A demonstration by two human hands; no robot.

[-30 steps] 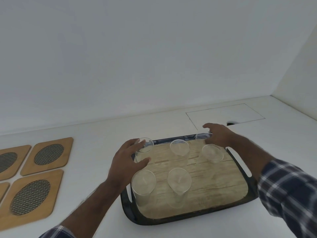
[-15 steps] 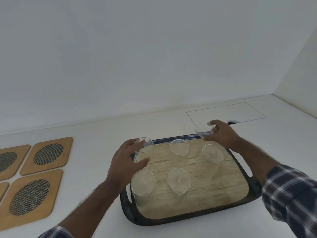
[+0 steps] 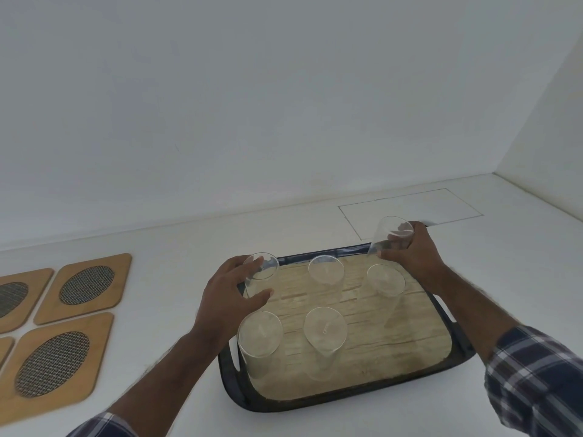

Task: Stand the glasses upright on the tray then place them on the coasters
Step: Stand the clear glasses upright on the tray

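Note:
A dark tray (image 3: 454,370) with a wood-look floor sits on the white counter. Several clear glasses stand upright on it: back middle (image 3: 326,269), back right (image 3: 385,279), front left (image 3: 259,337), front middle (image 3: 325,330). My left hand (image 3: 228,298) wraps the back-left glass (image 3: 262,268), which stands at the tray's corner. My right hand (image 3: 410,252) holds another clear glass (image 3: 391,234), tilted, above the tray's far right corner. Wooden coasters with mesh ovals, such as the far one (image 3: 86,287) and the near one (image 3: 53,359), lie to the left.
White counter (image 3: 176,266) runs between the coasters and the tray. A rectangular panel outline (image 3: 410,209) marks the counter behind the tray. White walls close the back and right side.
My right hand has picked a glass off the tray's far right corner and raised it, tilting it towards upright. My left hand has stayed on the back-left glass.

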